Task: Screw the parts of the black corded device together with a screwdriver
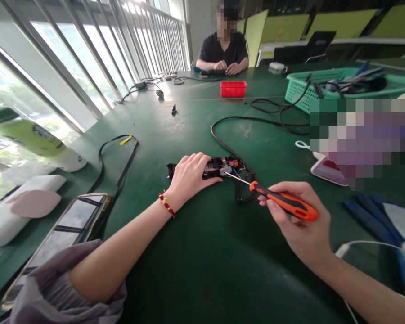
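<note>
My left hand [193, 173] lies over the barrel of a black corded device [216, 167], gripping it against the green table. The device's casing is open at its right end, where coloured wires and orange parts show; its exact kind I cannot tell. An orange-and-black screwdriver [286, 201] is held by its handle in my right hand [303, 220]. Its thin shaft points left, and the tip meets or nearly meets a grey part inside the device. A black loop-like piece [245, 194] shows just below the device's open end.
A red bin [233, 89] and a green basket [300, 92] of tools and cables stand farther back. A phone [64, 234], a white case [30, 207] and a bottle [40, 139] are at left. Blue cloth [374, 220] lies right. Across the table sits a person [222, 51].
</note>
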Action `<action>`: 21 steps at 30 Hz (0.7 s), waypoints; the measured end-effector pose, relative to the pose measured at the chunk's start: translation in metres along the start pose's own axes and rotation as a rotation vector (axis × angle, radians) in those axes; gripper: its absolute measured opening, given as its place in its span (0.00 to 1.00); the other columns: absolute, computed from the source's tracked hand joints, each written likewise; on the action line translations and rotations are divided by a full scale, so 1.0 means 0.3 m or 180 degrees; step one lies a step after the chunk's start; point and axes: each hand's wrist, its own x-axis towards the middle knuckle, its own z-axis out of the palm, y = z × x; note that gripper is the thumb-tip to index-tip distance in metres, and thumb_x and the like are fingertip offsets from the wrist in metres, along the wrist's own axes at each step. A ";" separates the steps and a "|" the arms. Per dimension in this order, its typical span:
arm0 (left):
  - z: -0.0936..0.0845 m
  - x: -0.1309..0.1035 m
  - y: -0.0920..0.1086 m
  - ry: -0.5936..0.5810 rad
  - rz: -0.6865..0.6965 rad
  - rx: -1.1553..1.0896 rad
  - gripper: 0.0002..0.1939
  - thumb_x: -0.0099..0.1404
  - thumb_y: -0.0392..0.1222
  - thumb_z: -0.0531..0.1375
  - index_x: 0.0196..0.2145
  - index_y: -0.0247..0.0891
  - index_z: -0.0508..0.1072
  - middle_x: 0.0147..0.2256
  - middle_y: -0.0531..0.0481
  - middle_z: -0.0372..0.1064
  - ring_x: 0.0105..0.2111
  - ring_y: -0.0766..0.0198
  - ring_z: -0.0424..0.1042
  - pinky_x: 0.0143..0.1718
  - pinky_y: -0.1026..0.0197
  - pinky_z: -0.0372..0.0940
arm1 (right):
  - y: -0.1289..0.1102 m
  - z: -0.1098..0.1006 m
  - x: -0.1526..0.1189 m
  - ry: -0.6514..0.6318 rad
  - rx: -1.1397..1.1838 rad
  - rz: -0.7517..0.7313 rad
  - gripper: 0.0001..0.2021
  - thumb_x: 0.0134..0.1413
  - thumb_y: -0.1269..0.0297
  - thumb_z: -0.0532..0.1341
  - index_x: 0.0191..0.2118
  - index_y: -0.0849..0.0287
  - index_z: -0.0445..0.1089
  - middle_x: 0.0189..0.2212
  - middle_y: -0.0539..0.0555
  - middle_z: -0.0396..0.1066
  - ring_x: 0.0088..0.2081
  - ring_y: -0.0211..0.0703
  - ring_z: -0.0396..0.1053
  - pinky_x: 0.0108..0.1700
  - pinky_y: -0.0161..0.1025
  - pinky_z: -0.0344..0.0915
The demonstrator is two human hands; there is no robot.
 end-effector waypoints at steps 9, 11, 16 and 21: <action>-0.005 -0.002 -0.003 0.0084 0.0174 -0.0021 0.25 0.59 0.61 0.56 0.41 0.35 0.66 0.37 0.46 0.68 0.36 0.58 0.68 0.37 0.59 0.58 | 0.004 -0.028 -0.005 -0.0467 0.0080 -0.0208 0.06 0.57 0.64 0.55 0.41 0.53 0.66 0.27 0.49 0.67 0.22 0.36 0.64 0.22 0.34 0.61; -0.003 -0.002 -0.006 0.0107 0.0242 0.0027 0.25 0.59 0.60 0.56 0.41 0.35 0.66 0.37 0.46 0.68 0.36 0.58 0.68 0.37 0.59 0.58 | 0.004 -0.025 -0.007 -0.0405 0.0066 -0.0302 0.06 0.56 0.66 0.56 0.40 0.53 0.66 0.26 0.48 0.66 0.21 0.34 0.63 0.20 0.33 0.60; -0.002 -0.004 -0.009 0.0136 0.0358 0.0038 0.24 0.60 0.58 0.57 0.42 0.35 0.65 0.38 0.46 0.68 0.36 0.58 0.68 0.37 0.59 0.58 | 0.007 -0.002 -0.006 0.0316 0.0167 -0.0365 0.16 0.45 0.73 0.62 0.41 0.54 0.63 0.33 0.50 0.65 0.28 0.38 0.68 0.30 0.36 0.68; -0.004 -0.005 -0.008 0.0187 0.0388 0.0099 0.23 0.60 0.58 0.56 0.41 0.35 0.65 0.38 0.46 0.68 0.35 0.58 0.67 0.36 0.59 0.58 | 0.012 -0.009 -0.004 -0.0035 0.0365 -0.0105 0.13 0.52 0.67 0.57 0.45 0.54 0.62 0.26 0.48 0.62 0.23 0.36 0.63 0.23 0.35 0.63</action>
